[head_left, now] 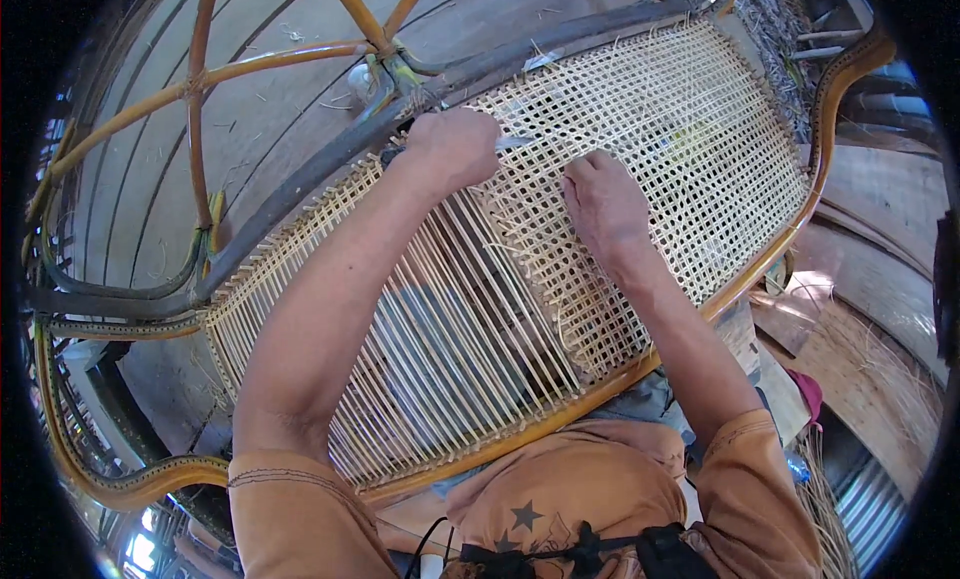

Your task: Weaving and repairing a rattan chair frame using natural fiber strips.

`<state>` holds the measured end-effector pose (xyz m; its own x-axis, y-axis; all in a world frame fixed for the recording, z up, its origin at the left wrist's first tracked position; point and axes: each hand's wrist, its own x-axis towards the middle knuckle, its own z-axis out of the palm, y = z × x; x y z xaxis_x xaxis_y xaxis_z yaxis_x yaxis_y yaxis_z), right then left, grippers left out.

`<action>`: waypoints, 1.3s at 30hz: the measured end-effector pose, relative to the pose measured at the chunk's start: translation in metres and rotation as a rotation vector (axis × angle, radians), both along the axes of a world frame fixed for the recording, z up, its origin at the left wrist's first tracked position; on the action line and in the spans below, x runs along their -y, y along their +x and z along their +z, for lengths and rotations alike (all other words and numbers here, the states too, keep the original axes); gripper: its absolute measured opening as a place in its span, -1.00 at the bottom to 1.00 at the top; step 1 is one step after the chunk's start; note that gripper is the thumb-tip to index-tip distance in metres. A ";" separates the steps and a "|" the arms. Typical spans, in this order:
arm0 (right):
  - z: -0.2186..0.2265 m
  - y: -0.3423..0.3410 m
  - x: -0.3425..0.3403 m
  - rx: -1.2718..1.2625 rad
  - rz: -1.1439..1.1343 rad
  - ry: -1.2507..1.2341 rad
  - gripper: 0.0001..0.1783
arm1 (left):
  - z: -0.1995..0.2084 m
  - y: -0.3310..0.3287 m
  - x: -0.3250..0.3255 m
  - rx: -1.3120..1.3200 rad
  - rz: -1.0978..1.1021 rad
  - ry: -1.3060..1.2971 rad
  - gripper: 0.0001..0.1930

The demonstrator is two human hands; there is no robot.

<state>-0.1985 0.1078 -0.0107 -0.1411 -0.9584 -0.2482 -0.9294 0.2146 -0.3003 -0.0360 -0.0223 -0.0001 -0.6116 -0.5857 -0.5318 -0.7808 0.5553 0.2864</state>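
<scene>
My left hand point(455, 149) is closed in a fist over the far edge of the woven panel. A pale, narrow blade point(516, 142), which looks like part of a knife, sticks out to the right of the fist. My right hand point(607, 204) rests on the finished weave with its fingers curled together; what they pinch, if anything, is hidden. Beneath both hands lies a rattan cane panel point(690, 119), with open holes on the right. On its left part, parallel cane strands point(420, 359) run without cross weaving. Loose strand ends stick up along the border between them.
A curved brown rattan frame point(820, 139) surrounds the panel, with a dark rail point(290, 194) along its far side. Rattan poles point(200, 119) rise beyond it. Shavings and strips point(770, 39) lie at the far right, and wooden boards point(870, 349) lie at the right.
</scene>
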 end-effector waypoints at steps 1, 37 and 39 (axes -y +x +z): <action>-0.001 0.000 0.000 -0.008 0.055 -0.067 -0.89 | 0.000 0.002 -0.001 0.027 -0.001 0.013 -0.74; -0.009 0.028 0.022 0.486 -0.152 0.031 -0.83 | 0.028 -0.013 0.019 0.142 -0.228 -0.005 -0.74; -0.002 0.026 0.027 0.389 -0.151 0.163 -0.74 | 0.034 -0.017 0.017 0.117 -0.251 -0.035 -0.78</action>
<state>-0.1721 0.0807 -0.0124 -0.1427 -0.8781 -0.4566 -0.7082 0.4129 -0.5727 -0.0527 -0.0391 0.0334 -0.6758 -0.4428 -0.5893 -0.6440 0.7436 0.1799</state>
